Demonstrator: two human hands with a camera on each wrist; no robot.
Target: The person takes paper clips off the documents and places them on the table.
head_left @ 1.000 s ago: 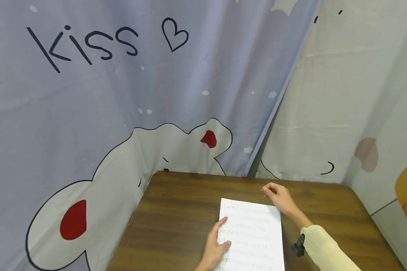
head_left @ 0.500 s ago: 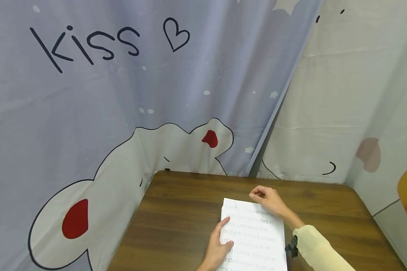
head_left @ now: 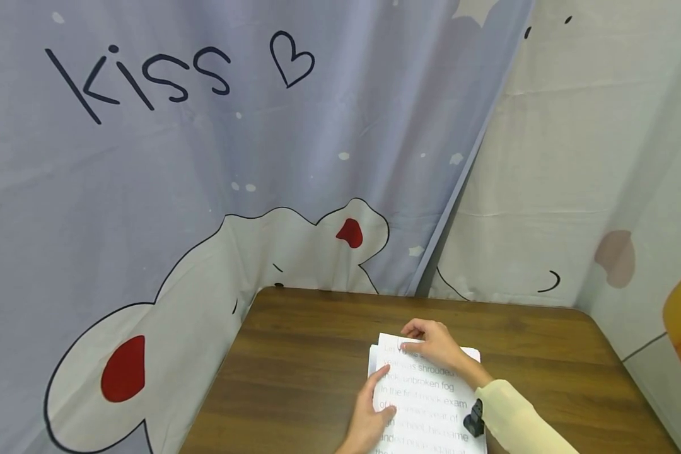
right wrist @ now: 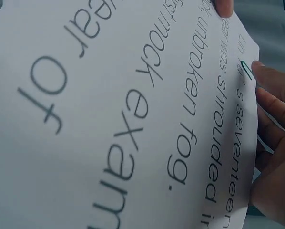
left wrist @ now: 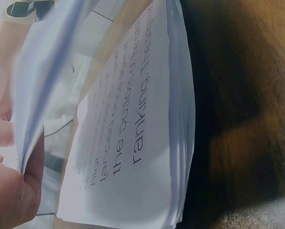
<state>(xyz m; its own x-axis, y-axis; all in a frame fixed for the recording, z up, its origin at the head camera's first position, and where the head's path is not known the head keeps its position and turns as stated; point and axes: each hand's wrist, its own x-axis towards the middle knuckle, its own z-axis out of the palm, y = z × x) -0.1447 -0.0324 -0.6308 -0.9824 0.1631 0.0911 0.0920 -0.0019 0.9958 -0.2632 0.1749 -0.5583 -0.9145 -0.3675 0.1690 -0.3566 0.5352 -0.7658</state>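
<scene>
My left hand [head_left: 367,413] grips the left edge of printed paper sheets [head_left: 425,403], thumb in front and fingers behind. Raised off the table, these sheets show edge-on in the left wrist view, above a thicker paper stack [left wrist: 147,191]. A small green paper clip [right wrist: 246,70] sits on their top edge. There my right hand [head_left: 439,350] pinches at the clip, its thumb [right wrist: 271,78] beside it and the other fingers curled behind the paper. Exactly how the fingertips meet the clip is partly hidden.
The brown wooden table [head_left: 295,353] extends around the paper. A patterned curtain [head_left: 147,189] hangs along its back and left side. A black wrist camera [head_left: 474,419] is worn at the right sleeve [head_left: 516,413].
My right hand has moved left along the top edge to the clip. The held sheets have shifted slightly right, baring corners of the stack beneath. My left hand keeps its grip.
</scene>
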